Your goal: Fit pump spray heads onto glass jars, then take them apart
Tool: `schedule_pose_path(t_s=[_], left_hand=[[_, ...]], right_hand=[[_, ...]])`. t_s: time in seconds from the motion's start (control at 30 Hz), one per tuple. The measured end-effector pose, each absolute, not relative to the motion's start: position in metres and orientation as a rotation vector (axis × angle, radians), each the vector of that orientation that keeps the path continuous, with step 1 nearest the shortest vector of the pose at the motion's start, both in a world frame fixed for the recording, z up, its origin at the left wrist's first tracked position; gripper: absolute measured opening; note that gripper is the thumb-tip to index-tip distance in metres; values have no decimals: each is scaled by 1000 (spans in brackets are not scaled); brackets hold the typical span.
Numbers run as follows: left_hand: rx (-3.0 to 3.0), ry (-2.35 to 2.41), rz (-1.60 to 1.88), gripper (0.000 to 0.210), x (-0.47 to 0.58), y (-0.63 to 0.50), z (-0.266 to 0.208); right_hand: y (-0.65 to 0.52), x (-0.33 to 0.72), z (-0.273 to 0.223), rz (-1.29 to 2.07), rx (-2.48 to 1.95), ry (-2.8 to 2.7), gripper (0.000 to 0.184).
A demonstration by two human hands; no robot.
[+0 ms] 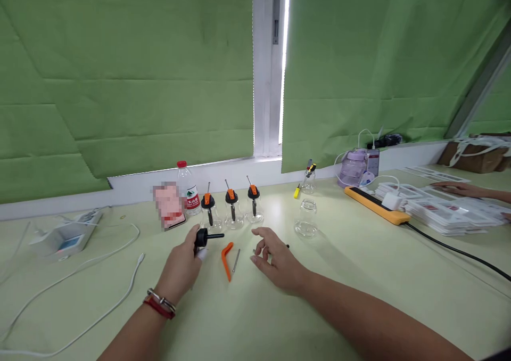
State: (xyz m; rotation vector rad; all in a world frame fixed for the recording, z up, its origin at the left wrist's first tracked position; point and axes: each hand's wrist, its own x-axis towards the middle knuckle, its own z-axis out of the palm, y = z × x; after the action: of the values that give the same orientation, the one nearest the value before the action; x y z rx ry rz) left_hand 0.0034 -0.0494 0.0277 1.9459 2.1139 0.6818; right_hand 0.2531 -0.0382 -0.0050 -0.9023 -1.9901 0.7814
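Observation:
My left hand (182, 262) grips a black bottle cap (202, 237) with a thin black tube pointing right. Above the table, my right hand (279, 257) has its thumb and fingers apart, with nothing visible pinched between them. A small black tip (288, 246) shows just behind that hand; the rest of it is hidden. Between my hands lie an orange bent lever (225, 260) and a thin metal rod (236, 261). Behind them stand three clear bottles with black-and-orange tops: a left bottle (215, 222), a middle bottle (238, 221) and a right bottle (259, 216).
An uncapped glass jar (306, 225) stands right of my hands, before a jar of tools (308, 185). At left are a water bottle (186, 185), a phone (170, 204) and white cables (133, 281). Rightward lie an orange power strip (371, 204), stacked cards (443, 217) and another person's hand (455, 188).

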Motion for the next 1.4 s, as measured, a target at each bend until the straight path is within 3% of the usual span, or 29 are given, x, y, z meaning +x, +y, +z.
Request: schedule_pose_path(t_s=[0.27, 0.43, 0.77, 0.97, 1.07, 1.23, 1.4], left_hand=[[1791, 2232, 424, 27, -37, -28, 16], [1783, 2292, 349, 23, -38, -29, 13], [1873, 2348, 150, 27, -24, -44, 25], [2033, 2439, 181, 42, -8, -53, 40], [2204, 2365, 420, 50, 8, -64, 44], [2315, 1617, 1027, 76, 40, -96, 45], [2093, 1020, 1107, 93, 57, -115, 53]], right_hand=[[16, 258, 17, 501, -1090, -1917, 56], [68, 248, 45, 245, -1239, -2016, 63], [104, 223, 34, 283, -1361, -1941, 37], [74, 232, 65, 77, -1305, -1808, 35], [33, 237, 94, -115, -1184, -1789, 36], [-56, 229, 109, 22, -1055, -2006, 36], [-102, 221, 89, 372, -845, -2212, 32]])
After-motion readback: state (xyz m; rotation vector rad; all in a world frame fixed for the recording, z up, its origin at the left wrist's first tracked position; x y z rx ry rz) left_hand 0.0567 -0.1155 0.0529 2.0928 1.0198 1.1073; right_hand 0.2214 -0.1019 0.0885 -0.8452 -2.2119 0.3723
